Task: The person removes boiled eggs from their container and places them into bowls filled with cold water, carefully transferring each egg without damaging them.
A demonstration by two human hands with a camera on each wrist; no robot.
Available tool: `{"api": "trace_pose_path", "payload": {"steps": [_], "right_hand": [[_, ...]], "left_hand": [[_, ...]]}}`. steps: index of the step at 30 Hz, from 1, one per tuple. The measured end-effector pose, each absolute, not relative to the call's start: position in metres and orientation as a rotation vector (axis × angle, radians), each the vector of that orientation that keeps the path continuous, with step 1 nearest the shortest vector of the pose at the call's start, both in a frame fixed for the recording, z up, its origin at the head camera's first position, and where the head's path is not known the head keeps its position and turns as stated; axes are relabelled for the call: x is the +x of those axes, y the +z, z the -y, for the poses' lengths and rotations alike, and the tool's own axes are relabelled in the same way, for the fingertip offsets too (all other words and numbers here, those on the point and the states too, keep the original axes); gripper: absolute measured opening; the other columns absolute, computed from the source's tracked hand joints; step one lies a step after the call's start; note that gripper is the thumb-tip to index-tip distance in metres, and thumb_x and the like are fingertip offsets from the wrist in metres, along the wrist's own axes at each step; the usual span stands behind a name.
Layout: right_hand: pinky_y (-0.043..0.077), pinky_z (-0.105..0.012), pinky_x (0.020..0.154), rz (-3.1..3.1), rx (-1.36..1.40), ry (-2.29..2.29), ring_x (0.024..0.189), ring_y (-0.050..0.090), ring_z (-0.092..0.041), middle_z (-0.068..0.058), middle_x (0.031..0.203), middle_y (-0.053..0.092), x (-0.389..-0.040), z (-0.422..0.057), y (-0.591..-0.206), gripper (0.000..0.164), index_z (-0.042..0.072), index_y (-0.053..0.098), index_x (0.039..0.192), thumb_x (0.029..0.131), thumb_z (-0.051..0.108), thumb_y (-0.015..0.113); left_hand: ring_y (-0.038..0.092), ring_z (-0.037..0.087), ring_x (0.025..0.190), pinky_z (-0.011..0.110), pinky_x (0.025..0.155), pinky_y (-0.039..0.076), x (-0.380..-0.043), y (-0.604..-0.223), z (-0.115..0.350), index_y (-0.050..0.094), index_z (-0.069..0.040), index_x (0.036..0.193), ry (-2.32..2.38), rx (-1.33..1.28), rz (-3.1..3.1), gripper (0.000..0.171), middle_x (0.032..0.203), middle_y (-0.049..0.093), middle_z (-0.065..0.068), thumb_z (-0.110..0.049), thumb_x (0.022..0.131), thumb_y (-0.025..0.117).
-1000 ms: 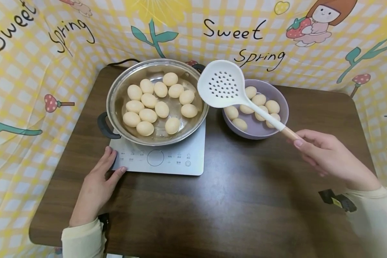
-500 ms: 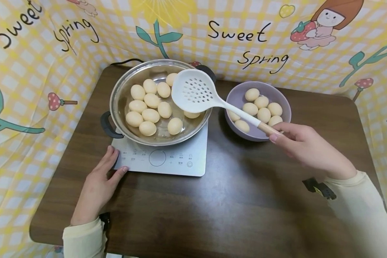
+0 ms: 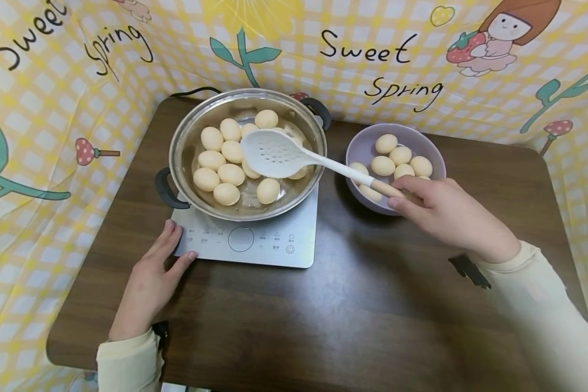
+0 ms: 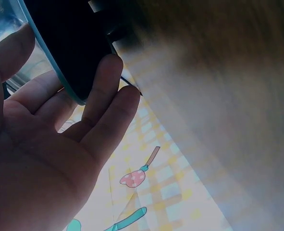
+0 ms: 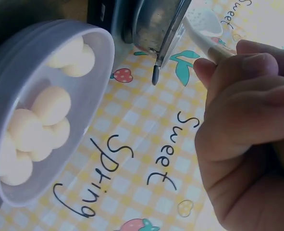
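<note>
My right hand [image 3: 446,215] grips the wooden handle of a white skimmer [image 3: 274,155]. The perforated head of the skimmer is over the right half of a steel pot [image 3: 187,144], hiding some eggs; whether it touches them I cannot tell. Several pale eggs [image 3: 212,139] lie in the pot, mostly on its left side. The pot stands on a flat induction cooktop [image 3: 284,231]. My left hand [image 3: 149,275] touches the cooktop's front left corner, its fingers at the left edge and its thumb at the front edge. The left wrist view shows these fingers [image 4: 115,118] against the dark underside.
A purple bowl [image 3: 362,142] with several more eggs [image 3: 383,166] sits right of the pot, partly beneath the skimmer's handle. Black pot handles [image 3: 170,190] stick out at both sides. A black cord [image 3: 196,91] runs behind, near the checkered cloth wall [image 3: 294,65]. Everything stands on a brown table [image 3: 343,316].
The right hand has moved the skimmer left, from above the bowl's edge to over the pot, and lowered it towards the eggs. The left hand stays at the cooktop corner.
</note>
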State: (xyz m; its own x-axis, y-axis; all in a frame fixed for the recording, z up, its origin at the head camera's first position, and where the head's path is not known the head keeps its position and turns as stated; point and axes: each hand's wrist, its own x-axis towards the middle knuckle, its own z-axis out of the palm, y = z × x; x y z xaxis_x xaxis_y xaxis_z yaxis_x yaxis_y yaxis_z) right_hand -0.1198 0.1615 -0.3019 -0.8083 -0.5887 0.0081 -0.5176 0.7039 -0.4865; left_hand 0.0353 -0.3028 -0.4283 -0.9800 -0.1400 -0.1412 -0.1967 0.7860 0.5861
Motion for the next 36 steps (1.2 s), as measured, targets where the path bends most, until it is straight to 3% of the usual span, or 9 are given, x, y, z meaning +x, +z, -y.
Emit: {"api": "trace_pose_path", "payload": {"steps": [11, 15, 20, 25, 31, 36], "right_hand": [[0.039, -0.028, 0.052, -2.721, -0.996, -0.667, 0.050, 0.041, -0.006, 0.016, 0.056, 0.044, -0.123, -0.152, -0.301, 0.008, 0.029, 0.070, 0.105, 0.098, 0.026, 0.070], [0.042, -0.028, 0.055, -2.625, -0.940, -0.727, 0.054, 0.046, -0.007, 0.014, 0.059, 0.048, -0.125, -0.149, -0.303, 0.003, 0.031, 0.069, 0.100, 0.099, 0.028, 0.068], [0.040, -0.028, 0.055, -2.536, -0.963, -0.784, 0.055, 0.043, -0.008, 0.011, 0.063, 0.046, -0.130, -0.147, -0.304, 0.009, 0.028, 0.067, 0.092, 0.100, 0.028, 0.067], [0.038, -0.027, 0.050, -2.441, -0.913, -0.836, 0.052, 0.041, -0.009, 0.009, 0.061, 0.047, -0.133, -0.147, -0.305, 0.007, 0.026, 0.070, 0.096, 0.100, 0.029, 0.067], [0.031, -0.026, 0.035, -2.223, -0.684, -0.946, 0.039, 0.034, -0.013, -0.001, 0.052, 0.044, -0.136, -0.145, -0.302, 0.012, 0.019, 0.069, 0.100, 0.102, 0.031, 0.064], [0.033, -0.028, 0.033, -2.121, -0.556, -0.969, 0.036, 0.035, -0.017, -0.008, 0.054, 0.046, -0.137, -0.146, -0.299, 0.019, 0.016, 0.067, 0.099, 0.104, 0.033, 0.061]], "left_hand": [[0.019, 0.037, 0.150, 0.063, 0.115, 0.021, 0.035, -0.428, 0.303, 0.028, -0.008, 0.159, 0.964, -0.285, -2.865, 0.070, 0.167, 0.012, 0.003, -0.042, 0.105, 0.055], [0.019, 0.037, 0.150, 0.063, 0.115, 0.021, 0.034, -0.428, 0.303, 0.027, -0.009, 0.159, 0.959, -0.283, -2.865, 0.070, 0.167, 0.011, 0.003, -0.042, 0.105, 0.055], [0.020, 0.037, 0.150, 0.063, 0.114, 0.021, 0.035, -0.428, 0.303, 0.028, -0.008, 0.159, 0.961, -0.282, -2.866, 0.070, 0.167, 0.012, 0.003, -0.042, 0.104, 0.055], [0.020, 0.037, 0.150, 0.063, 0.114, 0.021, 0.035, -0.428, 0.303, 0.029, -0.008, 0.159, 0.971, -0.276, -2.869, 0.069, 0.167, 0.013, 0.004, -0.041, 0.104, 0.056], [0.020, 0.036, 0.150, 0.063, 0.115, 0.021, 0.036, -0.428, 0.303, 0.029, -0.008, 0.159, 0.983, -0.279, -2.869, 0.069, 0.167, 0.014, 0.004, -0.040, 0.104, 0.056], [0.021, 0.037, 0.150, 0.063, 0.114, 0.021, 0.036, -0.428, 0.304, 0.029, -0.007, 0.159, 0.982, -0.277, -2.875, 0.069, 0.167, 0.014, 0.004, -0.040, 0.104, 0.056]]}}
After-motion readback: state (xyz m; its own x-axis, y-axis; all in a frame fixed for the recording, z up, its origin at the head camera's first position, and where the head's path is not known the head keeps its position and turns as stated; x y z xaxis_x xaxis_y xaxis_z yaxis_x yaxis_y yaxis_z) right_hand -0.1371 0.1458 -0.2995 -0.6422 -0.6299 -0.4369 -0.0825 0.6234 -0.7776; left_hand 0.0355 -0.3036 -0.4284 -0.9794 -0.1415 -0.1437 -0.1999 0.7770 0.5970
